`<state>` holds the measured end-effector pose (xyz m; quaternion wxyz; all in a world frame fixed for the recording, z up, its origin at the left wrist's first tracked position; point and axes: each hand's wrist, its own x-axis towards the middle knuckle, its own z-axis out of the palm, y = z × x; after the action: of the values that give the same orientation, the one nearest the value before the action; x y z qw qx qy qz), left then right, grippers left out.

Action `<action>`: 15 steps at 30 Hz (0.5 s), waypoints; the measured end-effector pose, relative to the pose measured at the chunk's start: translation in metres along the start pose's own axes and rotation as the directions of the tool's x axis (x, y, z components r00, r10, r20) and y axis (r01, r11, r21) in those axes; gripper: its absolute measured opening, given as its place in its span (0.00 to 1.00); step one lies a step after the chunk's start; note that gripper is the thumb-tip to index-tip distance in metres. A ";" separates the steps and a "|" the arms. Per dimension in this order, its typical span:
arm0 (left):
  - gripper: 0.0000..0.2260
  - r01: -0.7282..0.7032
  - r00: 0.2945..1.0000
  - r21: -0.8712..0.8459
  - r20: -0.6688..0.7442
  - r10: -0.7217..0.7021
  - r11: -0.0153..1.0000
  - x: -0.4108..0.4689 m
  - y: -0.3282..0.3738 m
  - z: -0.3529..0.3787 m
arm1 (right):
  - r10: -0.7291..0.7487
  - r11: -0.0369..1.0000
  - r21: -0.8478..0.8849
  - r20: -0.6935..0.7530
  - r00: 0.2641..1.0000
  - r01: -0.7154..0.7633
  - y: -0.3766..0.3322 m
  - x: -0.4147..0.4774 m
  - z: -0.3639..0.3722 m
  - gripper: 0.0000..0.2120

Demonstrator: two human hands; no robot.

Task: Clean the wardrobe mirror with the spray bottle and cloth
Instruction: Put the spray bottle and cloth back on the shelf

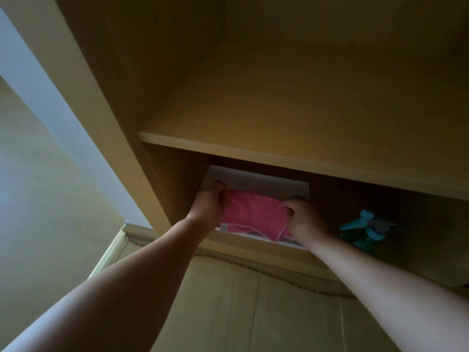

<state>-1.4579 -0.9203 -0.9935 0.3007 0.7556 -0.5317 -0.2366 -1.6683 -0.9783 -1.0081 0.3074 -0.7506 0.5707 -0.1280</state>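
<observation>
- Left hand [209, 199] and right hand [304, 215] fingers [289, 205] curl round the pink cloth [251, 212], which lies between them.
- Lift both ends together, slowly.
- The spray bottle [365, 229] sits right of the fingers; don't bump it.

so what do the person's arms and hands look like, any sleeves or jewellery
The left hand and right hand are bare, with no gloves. No sleeve, watch or bracelet shows anywhere from the wrists back to the frame edge. The light is too dim and the fingers too hidden to tell whether any rings are worn.
</observation>
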 end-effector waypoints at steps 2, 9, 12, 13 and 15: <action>0.11 0.022 0.999 -0.015 0.044 -0.022 1.000 0.007 -0.002 0.005 | 0.000 0.994 -0.113 0.023 1.000 0.002 0.001 0.015 0.006 0.16; 0.18 0.022 0.993 0.148 0.115 -0.040 0.989 0.006 -0.008 0.025 | 0.080 0.983 -0.174 0.140 0.987 -0.055 0.018 0.017 0.015 0.21; 0.17 0.025 0.989 0.176 0.137 -0.050 0.984 -0.004 -0.003 0.028 | 0.069 0.986 -0.162 0.138 0.988 -0.047 0.022 0.009 0.017 0.22; 0.17 0.010 0.991 0.178 0.131 -0.034 0.984 -0.007 -0.003 0.029 | 0.064 0.990 -0.135 0.140 0.988 -0.045 0.023 0.005 0.017 0.22; 0.18 0.002 0.991 0.201 0.132 -0.029 0.980 -0.022 0.002 0.021 | 0.082 0.995 -0.074 0.161 0.984 -0.071 0.020 -0.007 0.015 0.25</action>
<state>-1.4802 -0.9046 -1.0064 0.1846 0.7684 -0.5661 -0.2345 -1.6775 -0.9700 -1.0308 0.3325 -0.7462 0.5758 -0.0346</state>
